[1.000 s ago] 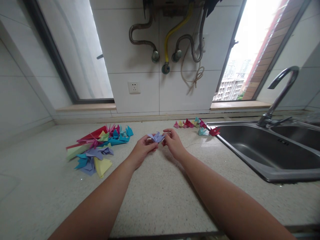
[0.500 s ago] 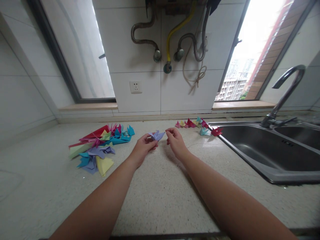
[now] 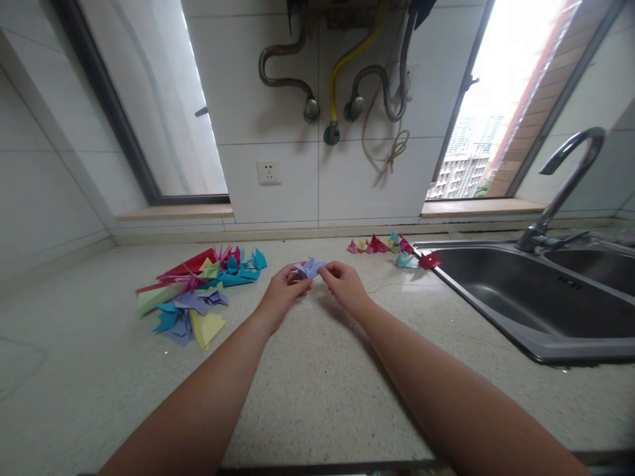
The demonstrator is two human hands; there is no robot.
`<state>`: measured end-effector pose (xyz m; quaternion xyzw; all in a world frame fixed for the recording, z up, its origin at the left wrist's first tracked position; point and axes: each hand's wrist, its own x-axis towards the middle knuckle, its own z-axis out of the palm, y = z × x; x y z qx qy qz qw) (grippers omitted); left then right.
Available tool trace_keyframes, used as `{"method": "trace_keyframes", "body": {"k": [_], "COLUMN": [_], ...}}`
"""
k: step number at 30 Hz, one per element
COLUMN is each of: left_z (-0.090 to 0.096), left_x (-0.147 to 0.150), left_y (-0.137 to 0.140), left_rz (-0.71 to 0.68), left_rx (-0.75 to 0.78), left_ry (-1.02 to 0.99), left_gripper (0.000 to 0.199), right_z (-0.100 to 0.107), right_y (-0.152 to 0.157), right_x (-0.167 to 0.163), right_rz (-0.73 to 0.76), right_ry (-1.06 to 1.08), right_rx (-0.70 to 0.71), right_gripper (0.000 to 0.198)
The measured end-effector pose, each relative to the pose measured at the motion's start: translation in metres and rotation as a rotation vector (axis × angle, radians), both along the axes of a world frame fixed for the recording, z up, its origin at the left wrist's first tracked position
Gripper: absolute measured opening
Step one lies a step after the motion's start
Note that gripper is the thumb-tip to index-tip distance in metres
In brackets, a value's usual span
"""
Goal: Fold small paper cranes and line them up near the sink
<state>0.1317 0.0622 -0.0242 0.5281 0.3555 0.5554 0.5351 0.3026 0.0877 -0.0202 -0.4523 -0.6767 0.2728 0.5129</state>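
A small lilac folded-paper figure [image 3: 310, 268] is held just above the counter, in front of me. My left hand [image 3: 284, 291] is closed on its left side, thumb in front. My right hand [image 3: 342, 281] pinches the pointed right end between thumb and fingertips. To the left lies a pile of folded paper pieces [image 3: 198, 297] in red, pink, blue, lilac, green and yellow. A row of small folded-paper figures [image 3: 380, 244] in pink, yellow, red and pale blue sits beyond my right hand, against the back of the counter.
The speckled counter [image 3: 297, 396] runs along a tiled wall with a socket [image 3: 268, 173], hoses and valves [image 3: 332, 132]. At the right is a steel sink [image 3: 516, 291] with a curved tap [image 3: 565, 178]. A dark red paper figure [image 3: 429, 260] sits at the sink's rim.
My right hand has moved slightly left, and its fingertips now cover the tip of the lilac paper figure. The left hand has hardly moved.
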Motion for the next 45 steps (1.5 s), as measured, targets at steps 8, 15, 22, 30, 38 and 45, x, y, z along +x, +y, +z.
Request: {"method": "trace_keyframes", "body": {"k": [8,15,22,30,38,45], "left_z": [0.001,0.001,0.002,0.0,0.003,0.005], "left_x": [0.0,-0.003,-0.002,0.0,0.0,0.0], "left_y": [0.0,0.004,0.003,0.005,0.0,-0.001], "left_rz": [0.013,0.05,0.081,0.038,0.027,0.038], "left_rx": [-0.021,-0.023,-0.027,0.005,-0.016,-0.066], "left_ry": [-0.026,-0.091,-0.15,-0.178,-0.141,-0.13], "left_gripper": [0.072,0.043,0.038,0.04,0.042,0.043], "right_z": [0.002,0.013,0.011,0.014,0.012,0.014], "right_y": [-0.001,-0.015,-0.02,-0.02,-0.016,-0.019], "right_x": [0.001,0.0,-0.004,-0.003,-0.002,-0.003], "right_rz": [-0.027,-0.021,0.066,0.052,0.049,0.065], "right_ry": [-0.011,-0.1,-0.179,-0.119,-0.078,-0.112], "right_rx": [0.081,0.298,0.334,0.248,0.24,0.234], "right_gripper": [0.028,0.014,0.019,0.017,0.018,0.016]}}
